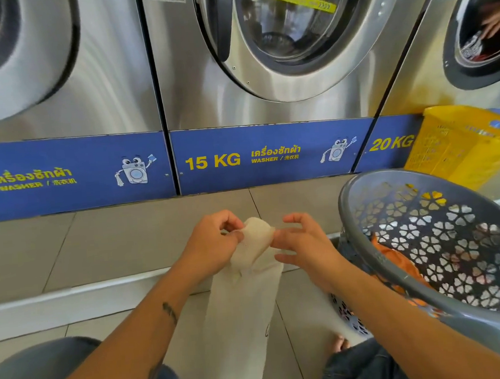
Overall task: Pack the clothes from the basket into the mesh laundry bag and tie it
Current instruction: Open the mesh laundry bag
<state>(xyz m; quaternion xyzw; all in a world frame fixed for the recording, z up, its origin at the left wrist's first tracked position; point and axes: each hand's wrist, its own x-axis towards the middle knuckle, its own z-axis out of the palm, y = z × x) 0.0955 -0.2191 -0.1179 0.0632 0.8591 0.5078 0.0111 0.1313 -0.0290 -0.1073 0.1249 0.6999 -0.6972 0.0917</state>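
A cream mesh laundry bag (242, 302) hangs in front of me between my knees, its top bunched up. My left hand (214, 245) pinches the bunched top from the left. My right hand (302, 242) touches the same bunch from the right with thumb and index finger, its other fingers spread. A grey perforated basket (364, 234) tilts toward me at the right. Orange clothing (392, 256) lies inside it, partly hidden by the rim and my right forearm.
A row of steel washers (263, 55) with blue base panels stands close ahead. A yellow basket (461, 145) sits behind the grey one at the right. The floor is beige tile with a low white step (73, 302) running across.
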